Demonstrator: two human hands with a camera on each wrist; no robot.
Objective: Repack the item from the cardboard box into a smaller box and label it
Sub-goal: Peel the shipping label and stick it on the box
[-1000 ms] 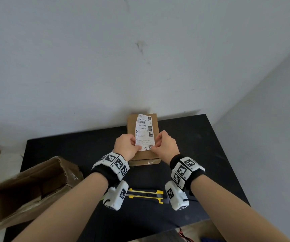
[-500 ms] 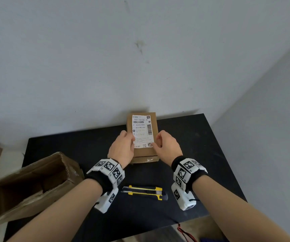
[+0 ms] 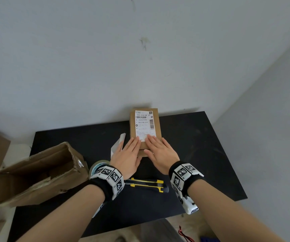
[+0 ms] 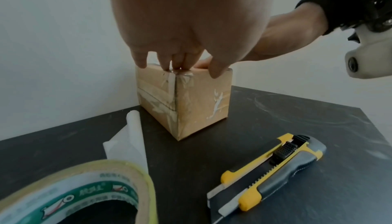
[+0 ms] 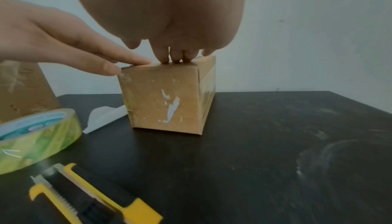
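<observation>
A small taped cardboard box (image 3: 158, 130) (image 4: 191, 100) (image 5: 165, 100) stands on the black table (image 3: 202, 145) against the wall. A white shipping label (image 3: 144, 124) with barcodes lies flat on its top. My left hand (image 3: 126, 154) and right hand (image 3: 160, 151) lie side by side with straight fingers, pressing the label's near end onto the box top. In the wrist views the fingertips (image 4: 178, 63) (image 5: 169, 58) touch the top edge. The large opened cardboard box (image 3: 35, 173) lies on its side at the table's left.
A white label backing sheet (image 3: 118, 144) (image 4: 129, 143) lies left of the small box. A tape roll (image 3: 98, 166) (image 4: 74, 192) (image 5: 36, 142) and a yellow utility knife (image 3: 146, 184) (image 4: 271, 169) (image 5: 89, 199) lie near my wrists. A wall stands behind the table.
The label went from held upright in pinched fingers to lying flat on the box top. Both hands opened and now press it down; the backing sheet lies on the table.
</observation>
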